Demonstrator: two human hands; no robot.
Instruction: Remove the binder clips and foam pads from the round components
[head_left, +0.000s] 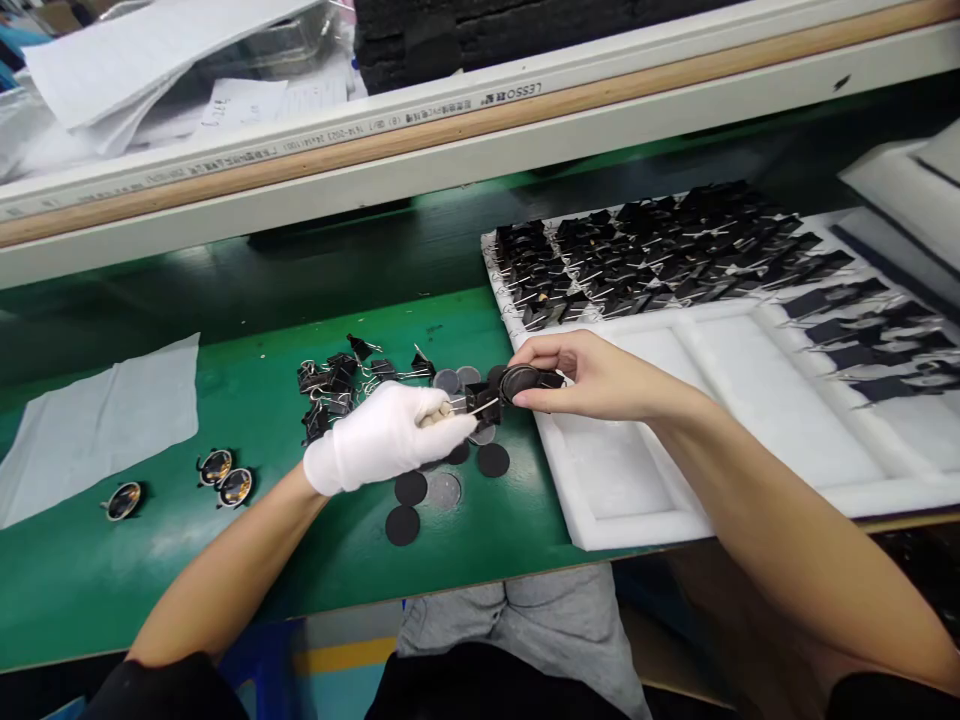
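Note:
My left hand [397,430], in a white glove, pinches the wire handles of a black binder clip [482,403] above the green table [300,560]. The bare fingers of my right hand [574,378] are closed on a dark round part [519,382] right beside the clip's jaw. Whether the clip touches that part is hard to tell. Black discs [493,460] and clear discs [444,490] lie on the table under and in front of my hands. A heap of loose binder clips [330,380] sits behind my left hand.
A white foam tray [585,500] at the right holds many clipped black pieces [637,255] in rows. Three round amber-glinting parts [235,487] and a white sheet [112,420] lie at the left. A shelf edge [450,125] crosses the back, with papers [142,60] above it.

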